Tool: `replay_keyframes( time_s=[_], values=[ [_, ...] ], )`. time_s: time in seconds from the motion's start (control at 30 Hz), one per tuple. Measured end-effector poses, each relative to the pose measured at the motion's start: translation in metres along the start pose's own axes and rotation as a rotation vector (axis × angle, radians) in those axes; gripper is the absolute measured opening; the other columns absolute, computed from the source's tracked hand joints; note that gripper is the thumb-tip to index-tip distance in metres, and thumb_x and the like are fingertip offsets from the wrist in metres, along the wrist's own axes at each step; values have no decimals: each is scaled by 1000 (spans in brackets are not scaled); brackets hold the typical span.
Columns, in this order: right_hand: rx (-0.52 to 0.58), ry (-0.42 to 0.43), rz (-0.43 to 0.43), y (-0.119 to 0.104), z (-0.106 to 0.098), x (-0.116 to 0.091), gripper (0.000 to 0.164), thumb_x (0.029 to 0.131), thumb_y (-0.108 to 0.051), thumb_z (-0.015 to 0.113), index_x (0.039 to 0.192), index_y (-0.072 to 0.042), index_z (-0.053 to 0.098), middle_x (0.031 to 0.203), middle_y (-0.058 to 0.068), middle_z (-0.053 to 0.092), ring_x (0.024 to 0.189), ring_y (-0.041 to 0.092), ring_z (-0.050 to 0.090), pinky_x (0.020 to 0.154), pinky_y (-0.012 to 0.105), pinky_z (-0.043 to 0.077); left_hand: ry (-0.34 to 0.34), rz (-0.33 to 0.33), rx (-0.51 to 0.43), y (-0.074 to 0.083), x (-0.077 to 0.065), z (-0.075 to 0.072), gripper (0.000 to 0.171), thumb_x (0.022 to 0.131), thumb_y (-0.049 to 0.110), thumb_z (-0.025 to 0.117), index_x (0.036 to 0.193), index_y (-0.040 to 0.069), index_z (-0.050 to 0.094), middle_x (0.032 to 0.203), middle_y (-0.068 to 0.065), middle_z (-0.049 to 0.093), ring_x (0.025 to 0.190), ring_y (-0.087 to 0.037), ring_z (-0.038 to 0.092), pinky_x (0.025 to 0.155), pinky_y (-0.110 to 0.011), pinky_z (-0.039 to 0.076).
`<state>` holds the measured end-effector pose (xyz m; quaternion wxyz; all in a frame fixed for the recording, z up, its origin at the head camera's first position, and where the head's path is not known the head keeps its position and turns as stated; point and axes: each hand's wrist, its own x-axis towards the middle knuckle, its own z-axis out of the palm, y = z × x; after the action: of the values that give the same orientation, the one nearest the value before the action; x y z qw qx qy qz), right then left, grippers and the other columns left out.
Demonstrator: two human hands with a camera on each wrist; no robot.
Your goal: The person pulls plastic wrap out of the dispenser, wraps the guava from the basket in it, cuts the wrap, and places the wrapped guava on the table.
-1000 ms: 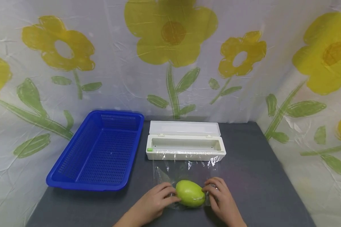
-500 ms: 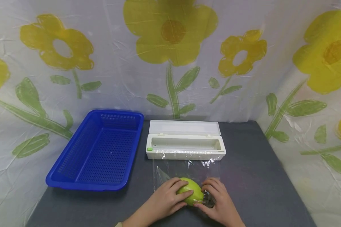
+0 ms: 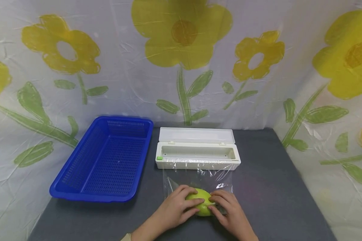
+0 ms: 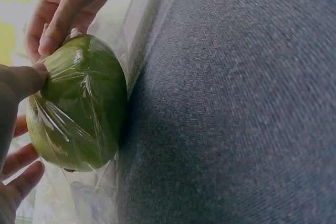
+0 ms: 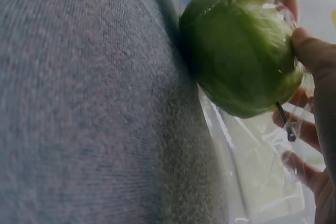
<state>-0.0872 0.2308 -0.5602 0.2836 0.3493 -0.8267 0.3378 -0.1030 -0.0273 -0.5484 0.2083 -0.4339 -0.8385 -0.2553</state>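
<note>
A smooth, oval green fruit (image 3: 203, 211) sits on the dark table under clear cling film (image 3: 196, 177). My left hand (image 3: 178, 208) holds it from the left, fingers curved over its top; in the left wrist view the thumb (image 4: 31, 80) presses the wrapped side. At the fruit's right end, my right hand (image 3: 230, 211) pinches film between thumb and fingers. A short dark stem (image 5: 285, 121) sticks out there in the right wrist view. Wrinkled film covers the upper surface, and its sheet runs back to the white dispenser box (image 3: 169, 165). The fruit's underside is hidden.
The dispenser's lid (image 3: 196, 135) stands raised behind it, and a small green slider (image 3: 159, 158) sits at its left front. To the left lies a blue perforated basket (image 3: 90, 197). A flower-printed curtain (image 3: 132, 90) encloses the back and sides of the table (image 3: 274, 201).
My left hand has moved from the fruit's left edge onto its top. My right hand has drawn in against the right end, gathering film. The fruit has shifted slightly.
</note>
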Motion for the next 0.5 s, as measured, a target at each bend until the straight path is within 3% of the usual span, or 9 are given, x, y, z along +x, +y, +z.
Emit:
replay_keyframes(
  time_s=[0.17,0.3,0.5],
  values=[
    [-36,108,-64,-4,5,5,26,108,-36,63,103,-14,77,109,7,70,107,31,62,116,28,32,2,-29,-23,0,2,1,35,92,32,85,126,27,80,126,-1,67,116,-17,61,96,-33,57],
    [-66,211,-183,-5,8,9,27,108,-29,65,91,-14,80,96,7,69,98,33,60,111,33,34,-9,-51,-31,2,6,0,33,92,32,84,125,27,80,125,0,67,115,-16,61,93,-32,58],
    [-83,179,-226,-6,7,7,26,109,-23,63,96,-11,83,94,2,74,91,25,66,98,41,40,-34,-92,-45,4,9,-1,31,94,33,83,124,27,80,125,2,68,116,-15,61,92,-32,58]
  ],
)
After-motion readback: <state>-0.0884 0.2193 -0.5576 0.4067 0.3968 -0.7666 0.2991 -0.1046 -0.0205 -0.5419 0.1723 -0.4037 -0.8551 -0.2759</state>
